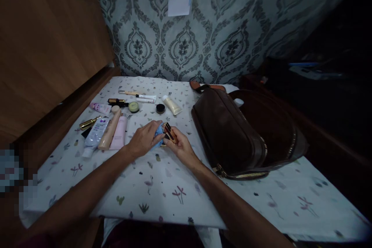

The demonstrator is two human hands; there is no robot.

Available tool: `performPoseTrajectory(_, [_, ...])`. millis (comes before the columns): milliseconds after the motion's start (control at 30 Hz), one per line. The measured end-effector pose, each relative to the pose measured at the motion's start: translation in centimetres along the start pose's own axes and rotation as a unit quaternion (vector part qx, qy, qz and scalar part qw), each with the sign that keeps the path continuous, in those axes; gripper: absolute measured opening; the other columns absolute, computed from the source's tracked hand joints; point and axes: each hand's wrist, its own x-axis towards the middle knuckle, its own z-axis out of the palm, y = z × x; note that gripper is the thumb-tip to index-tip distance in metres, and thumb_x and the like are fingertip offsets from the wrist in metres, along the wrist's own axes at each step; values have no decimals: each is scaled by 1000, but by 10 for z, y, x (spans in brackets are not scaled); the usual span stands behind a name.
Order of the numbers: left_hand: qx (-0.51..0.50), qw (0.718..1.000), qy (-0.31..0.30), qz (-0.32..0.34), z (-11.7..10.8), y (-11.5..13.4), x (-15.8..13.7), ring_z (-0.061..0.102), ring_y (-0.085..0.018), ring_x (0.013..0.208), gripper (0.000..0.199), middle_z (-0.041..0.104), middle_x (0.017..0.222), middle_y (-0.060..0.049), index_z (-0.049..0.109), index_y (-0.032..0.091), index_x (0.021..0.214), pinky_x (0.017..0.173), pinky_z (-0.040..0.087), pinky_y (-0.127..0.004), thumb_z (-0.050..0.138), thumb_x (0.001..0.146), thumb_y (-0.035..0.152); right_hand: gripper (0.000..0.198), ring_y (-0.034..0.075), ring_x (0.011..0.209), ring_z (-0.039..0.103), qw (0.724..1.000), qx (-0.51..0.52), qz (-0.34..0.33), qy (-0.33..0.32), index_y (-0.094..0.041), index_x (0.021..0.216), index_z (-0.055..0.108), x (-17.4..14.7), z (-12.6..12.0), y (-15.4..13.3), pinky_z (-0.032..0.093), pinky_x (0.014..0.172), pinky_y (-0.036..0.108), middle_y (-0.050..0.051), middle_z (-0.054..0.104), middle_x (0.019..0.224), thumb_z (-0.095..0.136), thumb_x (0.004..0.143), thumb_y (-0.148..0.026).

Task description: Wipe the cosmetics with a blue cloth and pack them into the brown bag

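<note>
My left hand (143, 139) is closed on a crumpled blue cloth (158, 143), pressed against a small gold and dark shiny cosmetic item (171, 133). Fingers of my right hand (182, 149) wrap round that item from the right. Its exact kind is hard to make out, as both hands partly cover it. Just beyond the hands lie a small black-lidded jar (160, 109) and a cream-coloured tube (172, 105). To the left of my left hand are a pink tube (118, 133) and a long beige bottle (109, 130).
A brown leather bag (229, 131) lies unzipped on the right of the patterned tablecloth (157, 197). At left are a white-lilac tube (95, 135), a gold tube (88, 123), a green jar (133, 107) and a brush (128, 92). A wooden panel (52, 46) borders the left side.
</note>
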Motion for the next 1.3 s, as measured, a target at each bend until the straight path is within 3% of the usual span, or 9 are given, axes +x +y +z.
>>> performPoseTrajectory(200, [-87, 993, -11, -79, -3, -1, 0, 64, -22, 95, 34, 65, 104, -8, 54, 22, 116, 84, 50, -33, 34, 101, 45, 33, 15, 77, 55, 997, 67, 22, 30, -23, 100, 66, 1, -1, 5, 45, 75, 27, -2, 61, 84, 75, 76, -45])
performPoseTrajectory(367, [-168, 980, -9, -104, -3, 0, 2, 60, -18, 81, 34, 63, 88, -2, 55, 21, 108, 76, 46, -29, 35, 101, 49, 32, 16, 75, 58, 990, 120, 46, 49, -23, 95, 66, 0, 0, 5, 47, 73, 28, -1, 65, 82, 77, 75, -45])
performPoseTrajectory(500, [-215, 967, 7, -137, -3, 4, 1, 52, -15, 62, 41, 52, 65, 3, 52, 21, 84, 63, 41, -27, 34, 100, 55, 36, 19, 77, 63, 978, 174, 92, 66, -22, 94, 68, 0, 2, 2, 51, 73, 32, 1, 70, 84, 80, 71, -47])
performPoseTrajectory(633, [-262, 951, 26, -164, -5, 9, -1, 45, -14, 56, 49, 44, 59, 4, 44, 21, 71, 59, 38, -28, 32, 99, 60, 34, 17, 73, 65, 958, 241, 132, 85, -21, 89, 70, 0, 4, 1, 55, 67, 30, 1, 73, 85, 84, 67, -42])
performPoseTrajectory(733, [-268, 948, 34, -169, -6, 14, -2, 47, -15, 60, 48, 48, 64, 3, 50, 20, 81, 60, 38, -27, 32, 98, 62, 29, 15, 72, 67, 939, 297, 146, 95, -20, 88, 70, 0, 4, 1, 56, 64, 27, 0, 74, 85, 85, 68, -35])
performPoseTrajectory(800, [-261, 952, 21, -159, -5, 17, -3, 51, -16, 67, 48, 54, 74, 1, 54, 19, 101, 65, 41, -28, 39, 94, 64, 28, 15, 70, 67, 926, 333, 150, 98, -20, 91, 70, 0, 4, 2, 57, 61, 26, -1, 75, 85, 84, 70, -32])
performPoseTrajectory(933, [-249, 959, -11, -137, -1, 17, -4, 58, -24, 93, 80, 61, 109, -7, 42, 19, 131, 82, 45, -33, 65, 74, 70, 25, 14, 72, 68, 908, 375, 152, 110, -21, 94, 71, 1, 2, 2, 58, 60, 24, -2, 76, 89, 82, 72, -26])
performPoseTrajectory(1033, [-248, 958, -23, -145, 1, 16, -4, 59, -27, 100, 79, 61, 114, -8, 43, 19, 128, 84, 45, -33, 71, 71, 66, 20, 13, 73, 69, 904, 380, 160, 110, -21, 93, 72, 2, 2, 1, 58, 60, 23, -2, 77, 89, 80, 75, -23])
performPoseTrajectory(1300, [-277, 949, 19, -151, -7, 18, -3, 54, -15, 70, 38, 58, 77, 2, 53, 19, 100, 66, 42, -25, 56, 90, 56, 15, 12, 60, 64, 899, 367, 221, 87, -21, 91, 70, 2, -2, -3, 53, 53, 23, -1, 75, 79, 69, 86, -35])
